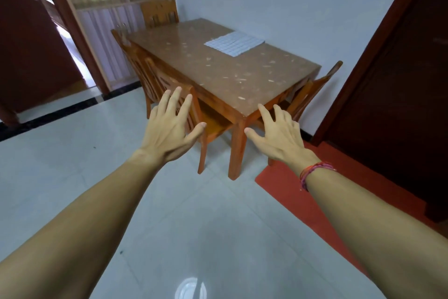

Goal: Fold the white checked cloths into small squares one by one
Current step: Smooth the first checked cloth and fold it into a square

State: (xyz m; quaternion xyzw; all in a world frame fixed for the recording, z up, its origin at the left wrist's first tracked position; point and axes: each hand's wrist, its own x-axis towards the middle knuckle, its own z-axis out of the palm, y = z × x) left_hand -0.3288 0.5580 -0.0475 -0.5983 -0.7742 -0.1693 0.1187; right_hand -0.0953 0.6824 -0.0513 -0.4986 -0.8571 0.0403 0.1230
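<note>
A white checked cloth [234,43] lies spread flat on the far part of the table [218,75], near the wall side, with thin grey grid lines. Whether it is 1 layer or several cannot be told. The table has a brown speckled top and orange wooden legs. 2 wooden chairs [155,75] are tucked in along its left side, and another chair [315,88] stands at its right. A red mat [291,187] lies on the pale tiled floor [97,177] near the closest table leg. The left hand [169,129] and the right hand [278,134] reach forward in the air, well apart from the cloth. Their fingers are spread, relaxed and empty, touching nothing. A red thread bracelet [312,172] circles the right wrist
</note>
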